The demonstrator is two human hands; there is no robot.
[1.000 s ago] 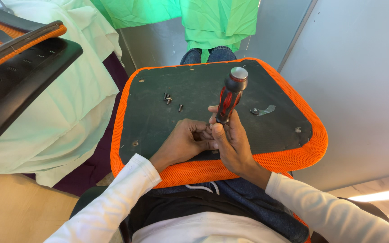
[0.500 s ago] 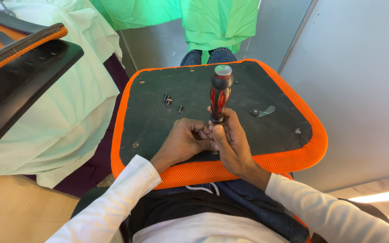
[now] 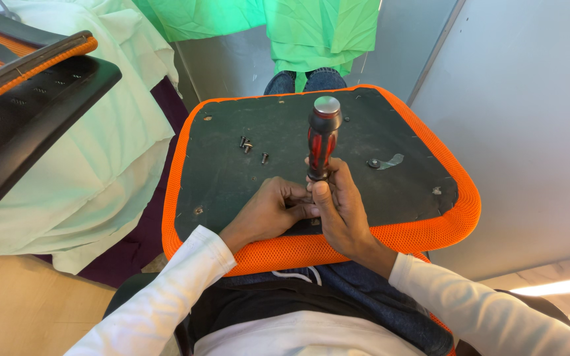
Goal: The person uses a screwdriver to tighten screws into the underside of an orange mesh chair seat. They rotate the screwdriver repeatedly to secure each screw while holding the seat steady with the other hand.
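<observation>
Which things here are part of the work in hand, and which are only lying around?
In use:
right hand holding the screwdriver upright
left hand at its tip
seat pan on the lap
loose screws
small metal bracket

Lying about:
chair back, upper left
pale cloth
green cloth

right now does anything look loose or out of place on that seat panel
Yes. A few small dark screws lie loose on the upturned seat base, and a grey metal bracket sits unattached nearby. Both hands meet at the screwdriver, which stands upright.
</observation>
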